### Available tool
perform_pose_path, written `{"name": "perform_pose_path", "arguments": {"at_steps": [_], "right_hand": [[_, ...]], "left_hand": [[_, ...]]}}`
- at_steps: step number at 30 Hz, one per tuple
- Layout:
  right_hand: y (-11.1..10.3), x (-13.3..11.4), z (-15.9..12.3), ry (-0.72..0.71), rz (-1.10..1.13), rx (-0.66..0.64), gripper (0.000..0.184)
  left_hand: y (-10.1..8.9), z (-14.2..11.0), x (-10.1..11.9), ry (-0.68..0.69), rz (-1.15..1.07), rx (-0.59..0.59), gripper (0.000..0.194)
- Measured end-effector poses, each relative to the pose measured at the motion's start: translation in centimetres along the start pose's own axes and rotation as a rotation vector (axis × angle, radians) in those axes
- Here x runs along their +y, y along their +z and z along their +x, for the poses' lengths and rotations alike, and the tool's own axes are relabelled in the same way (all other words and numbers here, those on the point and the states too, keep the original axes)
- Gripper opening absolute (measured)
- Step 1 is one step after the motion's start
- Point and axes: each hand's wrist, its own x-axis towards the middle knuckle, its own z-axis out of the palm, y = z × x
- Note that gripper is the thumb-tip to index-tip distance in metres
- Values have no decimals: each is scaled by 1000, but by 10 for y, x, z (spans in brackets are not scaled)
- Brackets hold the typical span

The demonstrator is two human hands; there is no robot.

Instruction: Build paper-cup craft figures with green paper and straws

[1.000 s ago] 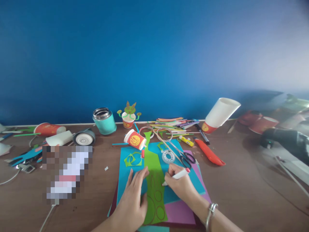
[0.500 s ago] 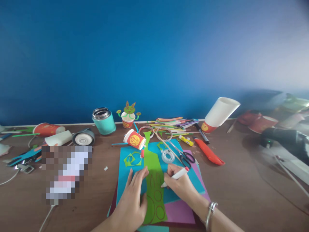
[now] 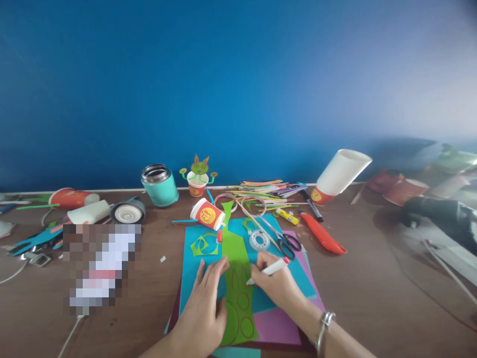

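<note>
My right hand (image 3: 271, 281) grips a white marker with a red end (image 3: 275, 266), its tip at the green paper (image 3: 237, 253). Several drawn outlines, round and pointed, show on that paper. My left hand (image 3: 206, 298) lies with fingers stretched out over the paper's left edge and the blue paper (image 3: 201, 233) beneath. Purple paper (image 3: 278, 328) shows under the blue sheet. Just beyond my right hand are a tape roll (image 3: 260, 240) and scissors with dark handles (image 3: 288, 245). Green cut-out scraps (image 3: 204, 245) lie beyond my left hand.
A tipped red-and-white paper cup (image 3: 207, 214) lies ahead, before a cup with a green animal face (image 3: 197, 184). A turquoise flask (image 3: 160, 186) stands at left, coloured sticks (image 3: 268, 191) lie at the back. A red pouch-like item (image 3: 322, 233) and leaning white cups (image 3: 343, 171) are at right.
The marker and my right hand have shifted slightly left and up over the green paper, near the pointed outlines. My left hand stays in place.
</note>
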Motion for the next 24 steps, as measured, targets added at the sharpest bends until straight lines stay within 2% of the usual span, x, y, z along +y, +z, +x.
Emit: {"name": "perform_pose_path", "arguments": {"at_steps": [11, 18, 24], "right_hand": [[0, 1, 2, -51, -15, 96, 30], [-1, 4, 2, -62, -29, 92, 30], [2, 8, 2, -8, -23, 62, 26]], "left_hand": [[2, 0, -1, -16, -17, 3, 78], [1, 1, 0, -17, -13, -11, 77], [2, 0, -1, -15, -3, -14, 75]]}}
